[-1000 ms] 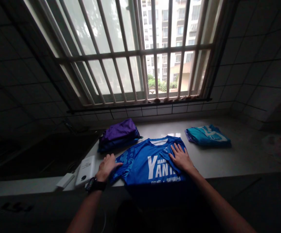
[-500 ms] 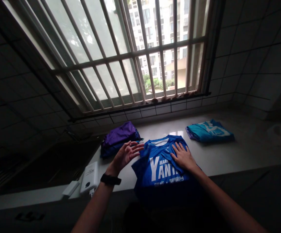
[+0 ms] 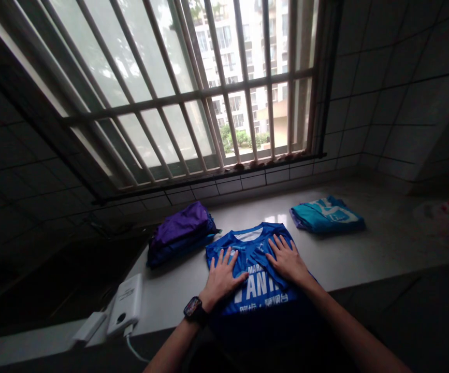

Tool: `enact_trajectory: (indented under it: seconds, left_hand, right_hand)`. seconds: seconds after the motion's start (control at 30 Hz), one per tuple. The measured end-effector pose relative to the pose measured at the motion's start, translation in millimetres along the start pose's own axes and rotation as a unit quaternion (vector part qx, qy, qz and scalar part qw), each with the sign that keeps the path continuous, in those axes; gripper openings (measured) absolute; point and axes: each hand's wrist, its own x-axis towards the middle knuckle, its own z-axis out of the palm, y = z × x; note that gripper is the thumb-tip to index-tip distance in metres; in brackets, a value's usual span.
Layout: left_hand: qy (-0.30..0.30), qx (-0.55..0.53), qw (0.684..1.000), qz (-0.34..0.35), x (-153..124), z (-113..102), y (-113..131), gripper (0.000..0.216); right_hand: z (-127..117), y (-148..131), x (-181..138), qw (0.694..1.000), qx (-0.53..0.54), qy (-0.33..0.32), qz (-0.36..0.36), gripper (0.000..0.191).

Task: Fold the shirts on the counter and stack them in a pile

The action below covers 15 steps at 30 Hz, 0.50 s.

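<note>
A blue sports shirt with white lettering lies on the pale counter, both sleeves folded in over its front. My left hand lies flat and open on its left folded side, a dark watch on the wrist. My right hand rests flat and open on the right folded side. The shirt's lower part hangs over the counter's front edge into shadow.
A folded purple and blue pile sits left of the shirt, a folded teal garment to the right. A white power bank with a cable and a small white block lie at the counter's left front. Barred window behind.
My left hand took the left sleeve, carried it over and now presses it flat on the shirt's front. The right hand stayed in place. The view tilted slightly.
</note>
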Motion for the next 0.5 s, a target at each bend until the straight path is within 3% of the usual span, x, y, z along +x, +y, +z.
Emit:
enact_trajectory:
  seconds: [0.07, 0.13, 0.3, 0.5]
  left_hand:
    - [0.002, 0.025, 0.998, -0.055, 9.1, -2.7, -3.5, 0.082]
    - [0.02, 0.043, 0.997, -0.053, 13.0, -1.6, -3.9, 0.085]
    - [0.073, 0.04, 0.988, 0.13, 2.1, 20.9, 2.7, 0.092]
    - [0.091, 0.033, 0.979, 0.178, -13.3, 35.9, 5.6, 0.082]
  right_hand:
    - [-0.1, -0.3, 0.3, 1.0, 0.002, 0.0, 0.002, 0.063]
    - [0.5, -0.2, 0.7, 1.0, 0.005, 0.002, 0.004, 0.063]
    - [2.3, -0.2, 1.6, 1.0, 0.014, 0.009, 0.005, 0.063]
    - [1.5, -1.2, 0.4, 1.0, 0.014, 0.023, 0.008, 0.061]
